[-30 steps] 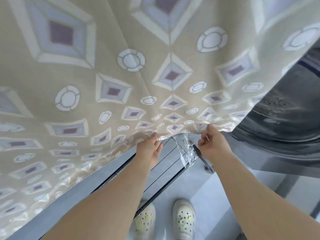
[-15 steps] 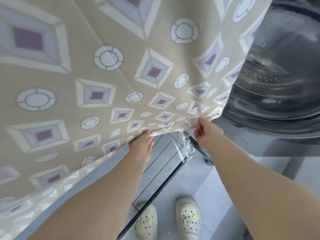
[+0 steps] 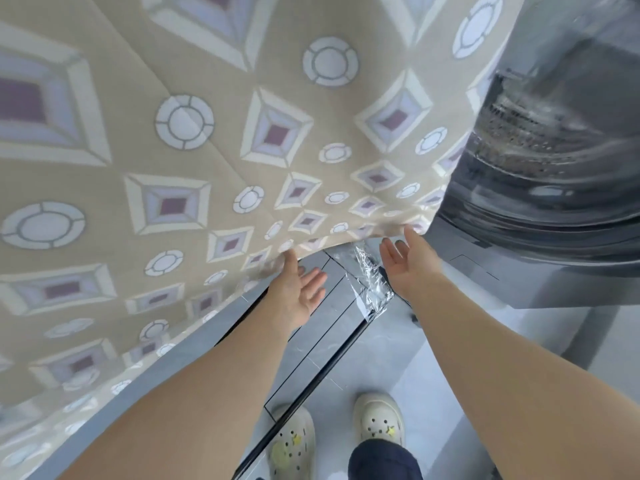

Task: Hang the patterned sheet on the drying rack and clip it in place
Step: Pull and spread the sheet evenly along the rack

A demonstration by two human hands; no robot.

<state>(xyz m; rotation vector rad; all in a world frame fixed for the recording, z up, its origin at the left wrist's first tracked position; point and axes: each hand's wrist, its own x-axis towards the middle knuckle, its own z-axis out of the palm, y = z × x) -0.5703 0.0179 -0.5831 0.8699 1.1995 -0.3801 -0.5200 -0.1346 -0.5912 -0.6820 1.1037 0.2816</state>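
Observation:
The patterned sheet (image 3: 214, 161), beige with diamonds and white circles, hangs in front of me and fills the upper left of the view. Its lower hem runs from the lower left up to the centre right. My left hand (image 3: 296, 292) is spread palm up just under the hem, fingertips touching the cloth edge. My right hand (image 3: 407, 258) is also spread, fingers straight, its fingertips at the hem's right corner. Neither hand grips the cloth. The rack's upper bars and any clips are hidden behind the sheet.
A dark washing machine drum (image 3: 554, 161) stands at the right. A black bar wrapped with clear plastic film (image 3: 367, 282) runs diagonally across the grey tiled floor (image 3: 426, 368) between my arms. My two pale clogs (image 3: 379, 417) are at the bottom.
Both hands pinched the sheet's hem earlier; now they have let go and the fingers are spread. The view has shifted right, showing more of the drum.

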